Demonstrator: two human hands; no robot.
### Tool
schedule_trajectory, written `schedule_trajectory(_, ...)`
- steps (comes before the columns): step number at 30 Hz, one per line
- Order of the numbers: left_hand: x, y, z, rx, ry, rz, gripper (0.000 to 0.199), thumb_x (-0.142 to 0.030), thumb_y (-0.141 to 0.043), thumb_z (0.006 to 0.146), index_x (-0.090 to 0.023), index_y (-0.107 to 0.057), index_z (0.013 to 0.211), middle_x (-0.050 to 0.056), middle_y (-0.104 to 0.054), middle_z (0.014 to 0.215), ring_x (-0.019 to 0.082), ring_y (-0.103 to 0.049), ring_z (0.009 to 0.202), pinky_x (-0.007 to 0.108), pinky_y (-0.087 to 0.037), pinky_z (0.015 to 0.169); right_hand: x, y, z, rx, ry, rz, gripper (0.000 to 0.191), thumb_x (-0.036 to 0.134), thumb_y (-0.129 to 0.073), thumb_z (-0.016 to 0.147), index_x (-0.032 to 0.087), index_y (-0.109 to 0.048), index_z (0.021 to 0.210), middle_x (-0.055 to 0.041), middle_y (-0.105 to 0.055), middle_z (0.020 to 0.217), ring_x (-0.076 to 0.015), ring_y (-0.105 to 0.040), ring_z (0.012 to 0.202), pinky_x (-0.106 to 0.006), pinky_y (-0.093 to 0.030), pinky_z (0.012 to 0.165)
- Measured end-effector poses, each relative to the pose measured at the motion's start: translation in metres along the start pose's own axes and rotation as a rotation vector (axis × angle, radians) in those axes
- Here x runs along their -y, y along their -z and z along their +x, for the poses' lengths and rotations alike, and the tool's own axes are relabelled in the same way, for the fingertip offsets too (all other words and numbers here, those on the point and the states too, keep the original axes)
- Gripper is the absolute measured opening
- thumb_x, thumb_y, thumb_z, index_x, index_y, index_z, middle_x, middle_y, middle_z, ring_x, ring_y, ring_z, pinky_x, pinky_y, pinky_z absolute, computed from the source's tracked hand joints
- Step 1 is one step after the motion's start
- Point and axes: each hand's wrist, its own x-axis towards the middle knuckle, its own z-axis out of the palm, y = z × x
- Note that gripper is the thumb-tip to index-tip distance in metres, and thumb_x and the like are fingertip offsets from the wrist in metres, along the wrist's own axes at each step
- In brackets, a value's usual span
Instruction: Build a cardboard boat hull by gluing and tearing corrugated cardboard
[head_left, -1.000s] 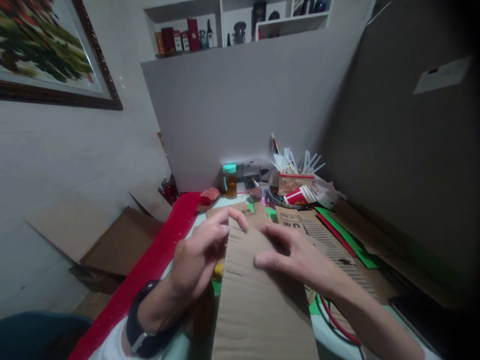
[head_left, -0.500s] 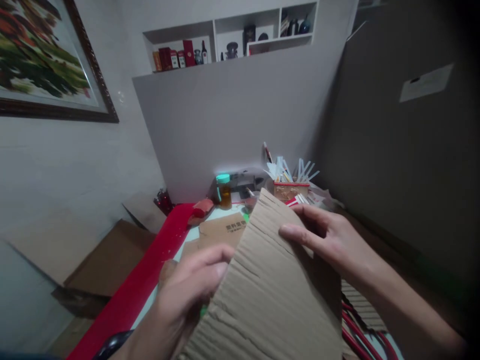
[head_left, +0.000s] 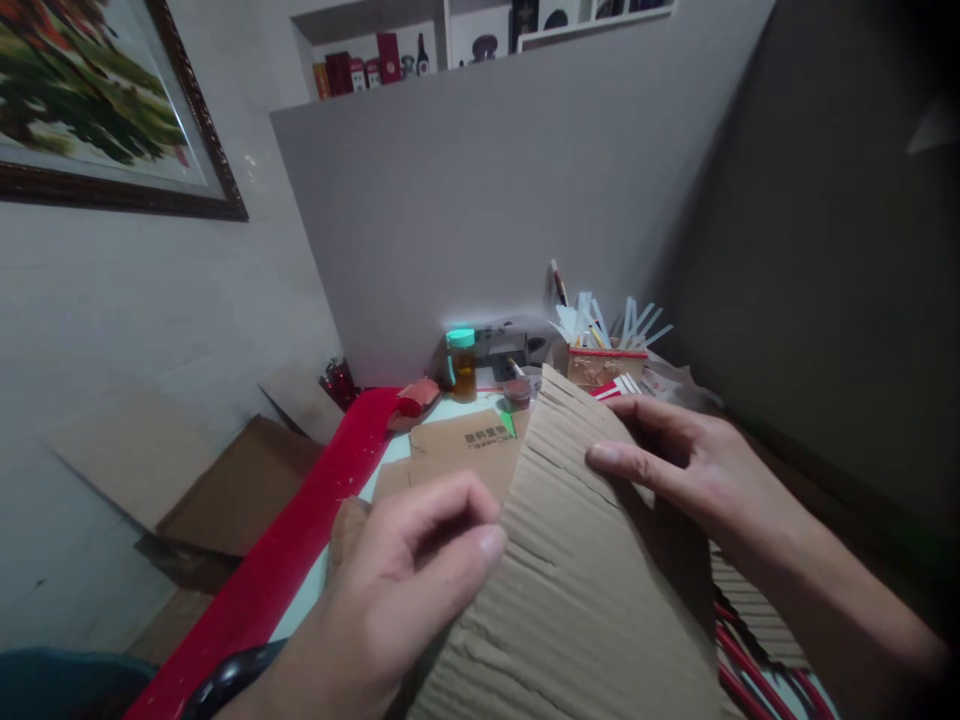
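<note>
"Corrugated cardboard sheet [head_left: 577, 610], you said? Where was it?"

"Between the left hand [head_left: 412, 570] and the right hand [head_left: 690, 460], its top corner pointing away from the wearer, creases running across its face."

"And how did the hands hold it?"

"They were apart, one at each side. The right was clamped on it, thumb on the near face, fingers behind the edge. The left had its thumb and bent index finger at the opposite edge; whether they pinched it, I couldn't tell."

"What was around them?"

"Just beyond the left hand, a printed cardboard piece [head_left: 454, 462] lay on the pale tabletop [head_left: 444, 408]. Farther past it stood a teal-lidded bottle [head_left: 463, 375]. To that hand's left ran a red covering [head_left: 292, 540]. Beyond the right hand stood a box [head_left: 600, 369] of pale strips [head_left: 579, 322], with a red-and-white paper cup [head_left: 613, 389] partly hidden before it."
</note>
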Motion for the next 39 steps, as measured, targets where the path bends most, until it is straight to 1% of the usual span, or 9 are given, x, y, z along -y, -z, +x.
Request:
schedule_trajectory(6, 0.004, -0.007, 0.000, 0.036, 0.063, -0.183, 0.022, -0.038, -0.058, 0.088, -0.020, -0.052, 0.077, -0.003, -0.042, 0.070, 0.014, -0.038, 0.067, 0.027, -0.031, 0.062, -0.001, -0.001, 0.001, -0.021, -0.003, -0.001, 0.050, 0.066, -0.076, 0.067, 0.028, -0.070, 0.098, 0.0025, -0.069, 0.090, -0.0214, -0.063, 0.082, -0.030, -0.042, 0.071)
schedule_trajectory(11, 0.008, -0.008, 0.004, -0.001, -0.063, -0.064, 0.024, -0.040, -0.060, 0.088, -0.018, -0.057, 0.077, -0.002, -0.050, 0.076, 0.013, -0.043, 0.070, 0.024, -0.034, 0.063, -0.001, -0.003, 0.003, -0.056, 0.008, -0.047, 0.053, 0.068, -0.077, 0.066, 0.026, -0.070, 0.097, -0.0002, -0.071, 0.093, -0.0242, -0.063, 0.086, -0.033, -0.043, 0.075)
schedule_trajectory(18, 0.012, -0.007, 0.007, -0.042, -0.047, -0.156, 0.020, -0.031, -0.058, 0.087, -0.020, -0.053, 0.072, -0.003, -0.042, 0.068, 0.013, -0.039, 0.064, 0.025, -0.031, 0.059, 0.002, -0.003, -0.002, -0.010, 0.050, -0.013, 0.047, 0.063, -0.074, 0.074, 0.025, -0.068, 0.100, -0.0012, -0.072, 0.098, -0.0244, -0.065, 0.090, -0.033, -0.046, 0.077)
schedule_trajectory(26, 0.007, -0.014, 0.002, -0.073, -0.081, -0.028, 0.038, -0.044, -0.062, 0.089, -0.020, -0.044, 0.065, -0.004, -0.037, 0.066, 0.013, -0.035, 0.063, 0.024, -0.030, 0.058, 0.008, -0.002, -0.005, 0.024, 0.045, -0.032, 0.045, 0.060, -0.072, 0.078, 0.024, -0.067, 0.103, -0.0014, -0.073, 0.096, -0.0236, -0.067, 0.088, -0.032, -0.048, 0.075)
schedule_trajectory(30, 0.003, -0.018, -0.001, 0.044, -0.081, 0.012, 0.024, -0.044, -0.059, 0.090, -0.021, -0.058, 0.082, 0.000, -0.054, 0.077, 0.019, -0.052, 0.081, 0.026, -0.041, 0.073, 0.005, 0.002, -0.003, -0.057, 0.100, -0.077, 0.045, 0.062, -0.071, 0.077, 0.023, -0.067, 0.101, -0.0030, -0.071, 0.097, -0.0259, -0.066, 0.088, -0.036, -0.048, 0.077)
schedule_trajectory(34, 0.004, -0.017, -0.002, -0.058, -0.108, 0.197, 0.032, -0.042, -0.053, 0.092, -0.021, -0.044, 0.069, 0.002, -0.055, 0.076, 0.019, -0.049, 0.073, 0.028, -0.036, 0.064, 0.010, -0.005, -0.011, -0.338, 0.368, -0.270, 0.035, 0.047, -0.066, 0.085, 0.019, -0.062, 0.105, -0.0104, -0.063, 0.110, -0.0312, -0.057, 0.107, -0.044, -0.043, 0.093)
schedule_trajectory(36, 0.006, -0.017, -0.002, -0.119, -0.122, 0.207, 0.035, -0.041, -0.053, 0.093, -0.022, -0.040, 0.067, 0.001, -0.051, 0.072, 0.019, -0.051, 0.074, 0.028, -0.036, 0.063, 0.018, -0.013, -0.023, -0.453, 0.503, -0.349, 0.024, 0.038, -0.061, 0.091, 0.020, -0.059, 0.106, -0.0082, -0.062, 0.102, -0.0263, -0.058, 0.098, -0.039, -0.045, 0.085)
schedule_trajectory(37, 0.007, -0.018, -0.002, -0.139, -0.142, 0.212, 0.034, -0.040, -0.054, 0.093, -0.022, -0.041, 0.067, 0.000, -0.048, 0.069, 0.019, -0.052, 0.076, 0.028, -0.036, 0.064, 0.023, -0.018, -0.030, -0.395, 0.516, -0.325, 0.016, 0.035, -0.058, 0.094, 0.022, -0.058, 0.103, -0.0041, -0.061, 0.091, -0.0211, -0.059, 0.084, -0.034, -0.046, 0.074)
schedule_trajectory(39, 0.010, -0.019, -0.003, -0.189, -0.187, 0.278, 0.032, -0.037, -0.054, 0.093, -0.022, -0.046, 0.067, -0.002, -0.044, 0.065, 0.018, -0.052, 0.071, 0.028, -0.036, 0.063, 0.033, -0.028, -0.043, -0.098, 0.501, -0.224, 0.012, 0.031, -0.053, 0.098, 0.024, -0.056, 0.089, 0.0022, -0.058, 0.077, -0.0135, -0.056, 0.066, -0.026, -0.044, 0.059)
